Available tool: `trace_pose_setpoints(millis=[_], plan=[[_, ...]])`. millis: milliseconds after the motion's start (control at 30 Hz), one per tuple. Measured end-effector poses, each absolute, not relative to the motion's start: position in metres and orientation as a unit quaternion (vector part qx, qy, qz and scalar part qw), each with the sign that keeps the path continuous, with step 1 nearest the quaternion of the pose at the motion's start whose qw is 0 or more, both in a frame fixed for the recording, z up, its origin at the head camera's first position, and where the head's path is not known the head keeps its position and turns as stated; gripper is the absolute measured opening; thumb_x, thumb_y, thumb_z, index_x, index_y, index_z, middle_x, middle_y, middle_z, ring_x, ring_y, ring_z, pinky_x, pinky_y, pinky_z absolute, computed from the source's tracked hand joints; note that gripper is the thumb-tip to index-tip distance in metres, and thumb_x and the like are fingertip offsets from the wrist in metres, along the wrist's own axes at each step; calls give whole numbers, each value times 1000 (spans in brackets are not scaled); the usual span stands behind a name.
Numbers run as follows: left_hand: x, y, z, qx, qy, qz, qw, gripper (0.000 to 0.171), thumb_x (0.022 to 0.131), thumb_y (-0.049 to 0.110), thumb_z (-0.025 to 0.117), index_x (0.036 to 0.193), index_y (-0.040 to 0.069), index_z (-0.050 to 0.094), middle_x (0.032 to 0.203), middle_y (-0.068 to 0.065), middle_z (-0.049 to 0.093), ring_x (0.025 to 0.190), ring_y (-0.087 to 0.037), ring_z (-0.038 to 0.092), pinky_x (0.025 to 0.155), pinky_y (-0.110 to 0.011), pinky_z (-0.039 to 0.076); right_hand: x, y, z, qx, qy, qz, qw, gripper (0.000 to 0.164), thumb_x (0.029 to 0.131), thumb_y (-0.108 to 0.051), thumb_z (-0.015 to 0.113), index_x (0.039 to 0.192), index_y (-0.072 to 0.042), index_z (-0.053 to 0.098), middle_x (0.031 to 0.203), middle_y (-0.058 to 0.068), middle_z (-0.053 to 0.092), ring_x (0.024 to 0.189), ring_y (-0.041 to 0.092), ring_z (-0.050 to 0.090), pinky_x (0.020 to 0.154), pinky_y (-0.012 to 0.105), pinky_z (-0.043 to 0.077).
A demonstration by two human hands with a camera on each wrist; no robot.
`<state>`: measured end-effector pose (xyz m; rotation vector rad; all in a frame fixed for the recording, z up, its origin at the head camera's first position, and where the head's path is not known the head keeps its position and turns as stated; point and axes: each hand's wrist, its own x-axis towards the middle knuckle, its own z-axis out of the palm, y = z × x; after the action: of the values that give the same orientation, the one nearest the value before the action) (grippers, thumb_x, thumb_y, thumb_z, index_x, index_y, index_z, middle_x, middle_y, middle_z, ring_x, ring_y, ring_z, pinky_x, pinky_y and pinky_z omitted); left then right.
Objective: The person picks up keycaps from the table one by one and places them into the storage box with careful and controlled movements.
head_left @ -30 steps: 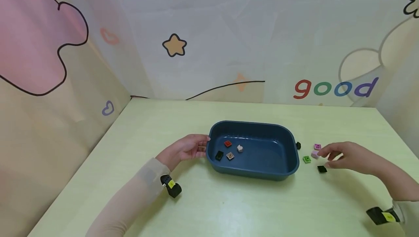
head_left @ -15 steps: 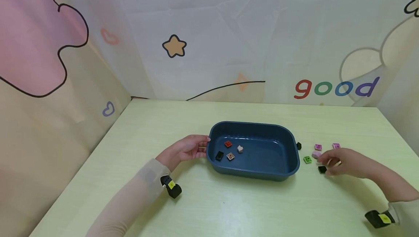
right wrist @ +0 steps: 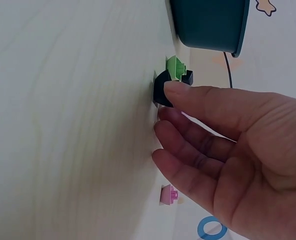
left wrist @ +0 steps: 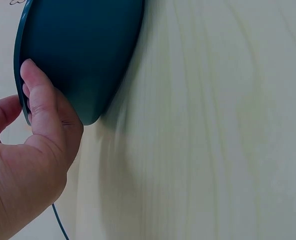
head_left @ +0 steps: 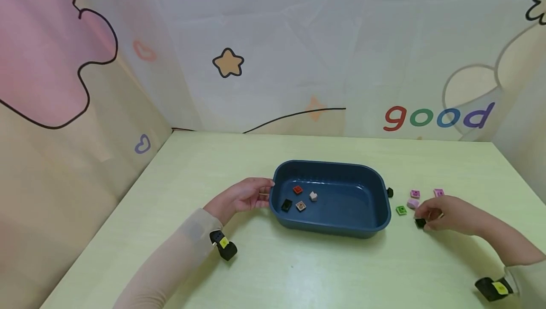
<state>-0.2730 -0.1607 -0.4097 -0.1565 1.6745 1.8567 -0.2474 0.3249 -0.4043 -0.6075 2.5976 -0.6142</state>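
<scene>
A dark blue plastic bin (head_left: 332,231) stands mid-table. At its left end my left hand (head_left: 244,194) grips the rim, as the left wrist view shows with the fingers (left wrist: 40,95) on the wall. To the right of the bin, my right hand (head_left: 454,214) pinches a black keycap (head_left: 420,223) between thumb and fingers, low at the tabletop. Close by lie a green keycap (head_left: 401,210), a pale pink keycap (head_left: 413,203) and two brighter pink ones, a left one (head_left: 415,194) and a right one (head_left: 438,192). Inside the bin are a red keycap (head_left: 297,189) and several others.
Another black keycap (head_left: 390,192) sits right beside the bin's right end. A printed cloth backdrop (head_left: 273,62) rises behind the pale wooden table (head_left: 213,157) and along its sides. Both wrists wear a black camera, such as the left one (head_left: 223,245).
My right hand has come down slightly and its thumb and fingers have closed on the black keycap. The right pink keycap has come into sight. The left hand keeps its hold on the bin.
</scene>
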Motion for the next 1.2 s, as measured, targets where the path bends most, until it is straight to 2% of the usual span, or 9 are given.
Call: trace_pose_setpoints(millis=[467, 1000, 1200], plan=[[-271, -158, -412, -62, 635, 703, 313, 15, 105, 14, 48, 98, 10, 60, 78, 3, 64, 67, -7, 63, 60, -16, 60, -244, 323, -404, -214, 931, -210, 208, 19, 89, -3, 73, 108, 2, 71, 95, 1, 72, 77, -1, 49, 68, 16, 49], [-274, -161, -411, -59, 634, 706, 311, 20, 106, 14, 48, 92, 14, 62, 77, 4, 65, 66, -6, 63, 59, -16, 60, -248, 330, -386, -248, 932, -199, 171, 19, 88, -7, 75, 105, 1, 72, 93, -2, 71, 76, -8, 48, 66, 18, 50], [-274, -160, -411, -51, 628, 710, 315, 23, 105, 14, 47, 89, 14, 63, 76, 5, 65, 65, -6, 63, 59, -15, 59, -247, 331, -376, -240, 935, -194, 173, 19, 90, -7, 73, 106, 1, 72, 95, -1, 71, 76, -7, 48, 66, 17, 52]])
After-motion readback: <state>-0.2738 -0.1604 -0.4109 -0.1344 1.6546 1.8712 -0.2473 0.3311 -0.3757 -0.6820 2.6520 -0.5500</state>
